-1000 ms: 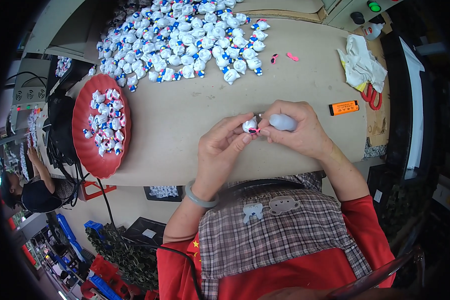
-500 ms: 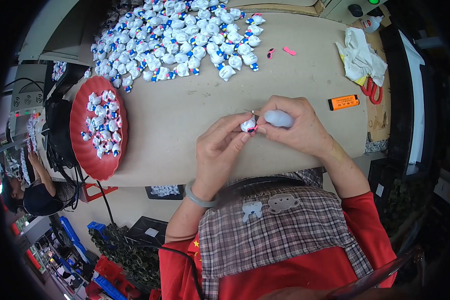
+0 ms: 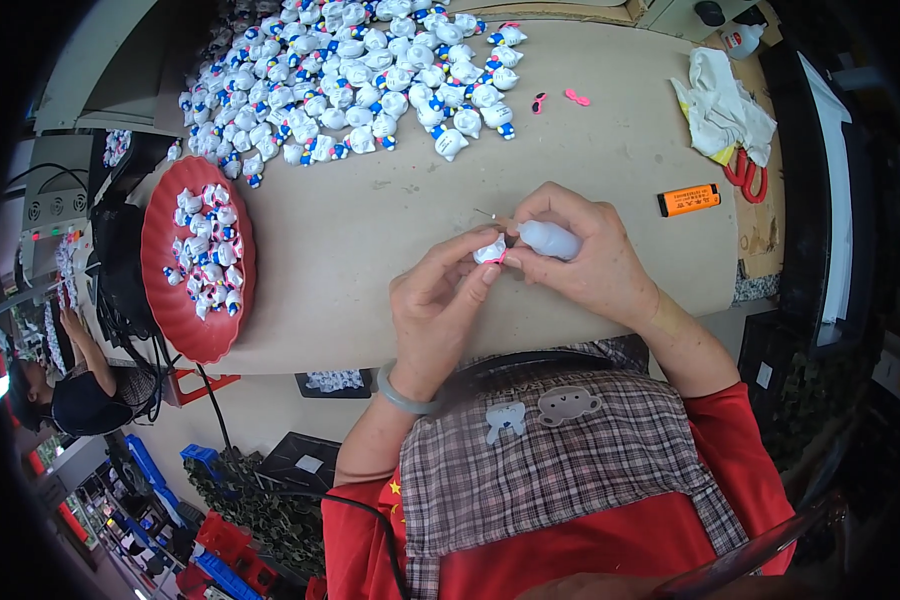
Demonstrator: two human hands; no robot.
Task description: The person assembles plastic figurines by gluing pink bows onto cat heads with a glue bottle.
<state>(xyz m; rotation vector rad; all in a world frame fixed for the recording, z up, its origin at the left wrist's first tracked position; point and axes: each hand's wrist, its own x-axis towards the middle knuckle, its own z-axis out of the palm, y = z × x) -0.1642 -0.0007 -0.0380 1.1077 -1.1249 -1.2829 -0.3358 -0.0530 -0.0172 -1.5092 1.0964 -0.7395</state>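
Note:
Between the fingertips of my left hand is a small white figurine, held over the table's near part. A pink piece lies along the figurine's near side, by my right thumb; whether it is attached cannot be seen. My right hand is closed around a small translucent squeeze bottle. A thin needle tip sticks out past the fingers, above the figurine. My right thumb and my left fingers almost meet at the pink piece.
Many white figurines with blue and pink parts cover the far left table. A red scalloped tray holds more. Two small pink glasses lie farther off. At right are an orange box, red-handled scissors and a white cloth.
The figurine has turned in my left fingers, and the black lens that showed on the pink piece is out of sight. The bottle has tilted and shows more of its length.

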